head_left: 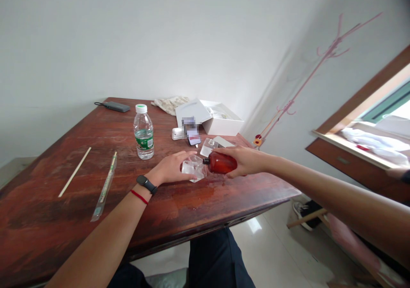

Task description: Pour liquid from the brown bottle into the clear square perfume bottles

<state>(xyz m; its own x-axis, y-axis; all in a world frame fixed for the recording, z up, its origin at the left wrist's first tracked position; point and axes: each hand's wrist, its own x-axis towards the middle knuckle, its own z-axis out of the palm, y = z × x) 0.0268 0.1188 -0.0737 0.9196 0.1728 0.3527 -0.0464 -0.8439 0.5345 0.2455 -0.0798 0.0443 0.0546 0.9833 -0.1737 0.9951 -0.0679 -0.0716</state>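
Observation:
My left hand (169,167) is closed around a small clear plastic container (197,172), which is tipped over near the table's front. A reddish-brown bottle (222,163) lies nearly sideways in my right hand (245,161), with the fingers wrapped round its base. Its dark neck points left and meets the container's mouth. Whether liquid is passing between them I cannot tell. Just behind the bottle sits another clear plastic piece (209,147). Wet spots (195,202) glisten on the wood below my hands.
On the wooden table (121,130) stands a water bottle (144,136). Left of it lie a bare stick (75,172) and wrapped chopsticks (105,190). Behind are a white box (224,123), a crumpled cloth (169,104) and a grey power bank (117,106). A pink coat rack (309,83) leans rightward.

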